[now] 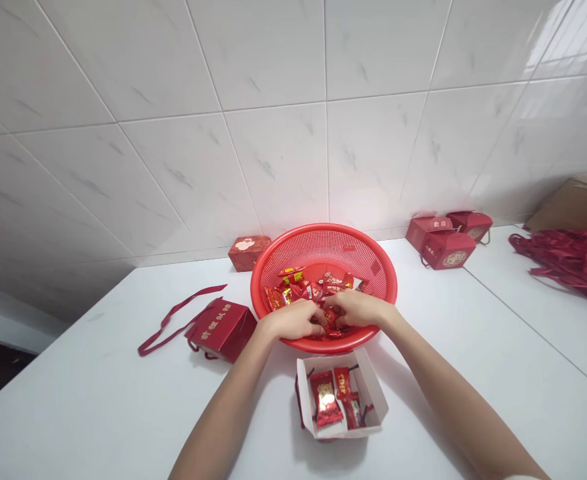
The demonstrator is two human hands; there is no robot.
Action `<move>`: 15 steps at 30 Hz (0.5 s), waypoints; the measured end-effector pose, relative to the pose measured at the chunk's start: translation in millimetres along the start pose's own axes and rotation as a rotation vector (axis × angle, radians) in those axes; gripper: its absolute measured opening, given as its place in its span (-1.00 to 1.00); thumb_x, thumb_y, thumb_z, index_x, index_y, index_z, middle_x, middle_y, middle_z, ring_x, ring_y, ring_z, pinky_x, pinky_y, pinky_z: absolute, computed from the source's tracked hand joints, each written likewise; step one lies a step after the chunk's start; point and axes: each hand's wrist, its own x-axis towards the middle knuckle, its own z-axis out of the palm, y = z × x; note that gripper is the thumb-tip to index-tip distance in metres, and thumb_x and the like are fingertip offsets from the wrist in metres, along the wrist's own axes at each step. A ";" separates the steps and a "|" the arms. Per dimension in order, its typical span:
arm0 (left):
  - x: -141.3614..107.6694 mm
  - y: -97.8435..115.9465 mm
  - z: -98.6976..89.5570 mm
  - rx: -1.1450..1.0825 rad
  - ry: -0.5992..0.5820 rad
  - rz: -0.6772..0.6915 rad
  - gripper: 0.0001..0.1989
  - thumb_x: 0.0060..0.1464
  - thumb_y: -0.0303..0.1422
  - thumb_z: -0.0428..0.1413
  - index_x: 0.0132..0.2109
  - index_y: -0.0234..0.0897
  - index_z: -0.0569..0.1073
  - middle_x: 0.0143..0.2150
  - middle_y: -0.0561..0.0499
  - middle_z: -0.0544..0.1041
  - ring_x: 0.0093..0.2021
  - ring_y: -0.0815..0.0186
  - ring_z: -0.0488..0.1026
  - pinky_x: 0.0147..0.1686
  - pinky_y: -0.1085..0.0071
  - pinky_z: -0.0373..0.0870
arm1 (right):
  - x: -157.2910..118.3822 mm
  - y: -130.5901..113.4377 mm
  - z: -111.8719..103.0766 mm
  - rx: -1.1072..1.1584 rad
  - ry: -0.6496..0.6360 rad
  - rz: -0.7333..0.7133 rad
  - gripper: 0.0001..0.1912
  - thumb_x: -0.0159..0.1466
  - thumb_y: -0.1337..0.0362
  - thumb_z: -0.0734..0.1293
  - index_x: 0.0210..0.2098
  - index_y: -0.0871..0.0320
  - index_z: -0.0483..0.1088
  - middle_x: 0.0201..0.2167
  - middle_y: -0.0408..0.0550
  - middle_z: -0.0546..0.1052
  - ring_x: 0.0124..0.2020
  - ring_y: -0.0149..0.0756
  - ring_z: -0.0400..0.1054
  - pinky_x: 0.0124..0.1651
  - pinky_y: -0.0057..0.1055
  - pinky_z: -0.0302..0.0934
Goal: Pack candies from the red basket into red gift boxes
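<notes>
Both of my hands reach into a red plastic basket [323,235] of red-wrapped candies [293,279]. My left hand [297,319] comes over the near rim, its fingers bent and apart, touching the candies. Beside it, my right hand [357,309] also has bent, spread fingers among the wrappers; some fingertips are hidden. I cannot see a candy firmly held in either hand. Just in front of the basket stands an open gift box [373,400] with a white inside. A large shiny red packet [326,399] and smaller red-wrapped sweets [342,381] lie in it.
A closed dark-red box [223,330] with a ribbon [166,323] lies left of the basket. Behind is a small patterned box [248,253]. More red boxes [440,243], a heap of red ribbons [568,257] and a cardboard box [573,200] stand right, near the tiled wall [283,160].
</notes>
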 end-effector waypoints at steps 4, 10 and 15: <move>-0.8 1.2 -0.3 -0.020 0.085 0.043 -0.75 0.06 -0.48 0.10 -0.22 -0.22 0.66 -0.25 0.00 0.68 -0.25 0.23 0.55 -0.20 0.43 0.34 | 1.2 3.9 2.5 0.034 0.029 -0.044 -0.73 0.14 0.54 0.33 -0.21 0.16 0.50 -0.40 -0.10 0.48 -0.43 -0.34 0.28 -0.43 -0.44 -0.03; -1.2 1.2 -1.8 -0.069 0.251 0.026 -0.74 0.06 -0.51 0.09 -0.18 -0.24 0.64 -0.12 -0.04 0.67 -0.11 0.18 0.57 -0.03 0.36 0.37 | 3.1 6.8 3.1 0.048 0.165 -0.053 -0.83 0.25 0.48 0.31 -0.27 0.15 0.51 -0.31 -0.05 0.55 -0.35 -0.31 0.34 -0.35 -0.44 0.01; -3.2 2.6 -2.1 -0.132 0.368 0.034 -0.82 0.09 -0.45 0.12 -0.13 -0.24 0.51 -0.10 -0.02 0.63 -0.09 0.20 0.54 -0.03 0.34 0.39 | 0.6 4.3 -0.3 0.046 0.219 -0.045 -0.92 0.30 0.42 0.34 -0.26 0.17 0.49 -0.34 -0.06 0.56 -0.38 -0.33 0.35 -0.31 -0.42 0.03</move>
